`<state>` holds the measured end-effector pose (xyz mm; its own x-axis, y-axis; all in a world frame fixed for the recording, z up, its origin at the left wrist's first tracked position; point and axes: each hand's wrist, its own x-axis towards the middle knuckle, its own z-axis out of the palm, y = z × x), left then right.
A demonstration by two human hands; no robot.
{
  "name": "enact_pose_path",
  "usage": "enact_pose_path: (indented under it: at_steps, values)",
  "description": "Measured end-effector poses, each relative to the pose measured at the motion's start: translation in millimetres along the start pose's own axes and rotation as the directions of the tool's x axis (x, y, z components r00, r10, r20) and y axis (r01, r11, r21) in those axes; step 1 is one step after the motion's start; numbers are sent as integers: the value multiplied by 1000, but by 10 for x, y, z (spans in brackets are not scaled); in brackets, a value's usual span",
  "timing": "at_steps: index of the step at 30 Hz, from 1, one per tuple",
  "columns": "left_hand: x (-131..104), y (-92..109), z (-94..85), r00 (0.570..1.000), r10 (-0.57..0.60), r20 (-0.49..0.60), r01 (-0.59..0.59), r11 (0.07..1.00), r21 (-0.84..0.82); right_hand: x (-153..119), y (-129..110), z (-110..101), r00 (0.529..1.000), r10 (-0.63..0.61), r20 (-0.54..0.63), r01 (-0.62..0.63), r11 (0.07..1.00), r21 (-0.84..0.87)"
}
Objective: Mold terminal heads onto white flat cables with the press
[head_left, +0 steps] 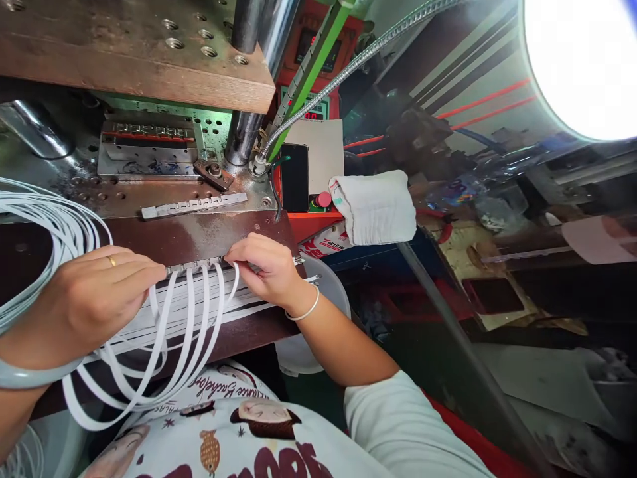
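Note:
My left hand is closed in a pinch at the left end of a slim slotted metal strip. At the strip's right end, the thumb and fingers of my right hand pinch it too. Several flat white cables have their ends in the strip and hang down in loops toward my lap. Beneath them, more straight white cables lie on the brown table. A second slotted metal strip rests on the press bed, apart from both hands.
Behind the table stands a press with a thick upper plate, steel posts and a lower die. A coil of white cables lies at left. To the right are a phone, a red button, a folded white cloth and a bright lamp.

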<state>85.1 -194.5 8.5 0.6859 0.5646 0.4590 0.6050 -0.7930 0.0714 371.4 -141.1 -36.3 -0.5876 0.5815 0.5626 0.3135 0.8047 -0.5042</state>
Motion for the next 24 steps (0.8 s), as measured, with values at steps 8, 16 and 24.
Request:
enact_pose_path:
  at_steps: [8, 16, 24]
  values:
    - [-14, -46, 101, 996, -69, 54, 74, 993, -98, 7, 42, -10, 999, 42, -25, -41, 999, 25]
    - [-56, -125, 61, 976, -180, 124, 184, 982, -28, -45, 20, -4, 998, 4, 68, -5, 1000, 10]
    - [33, -292, 66, 886, -297, 356, 202, 938, 282, 284, 206, -173, 869, 309, 387, -190, 929, -316]
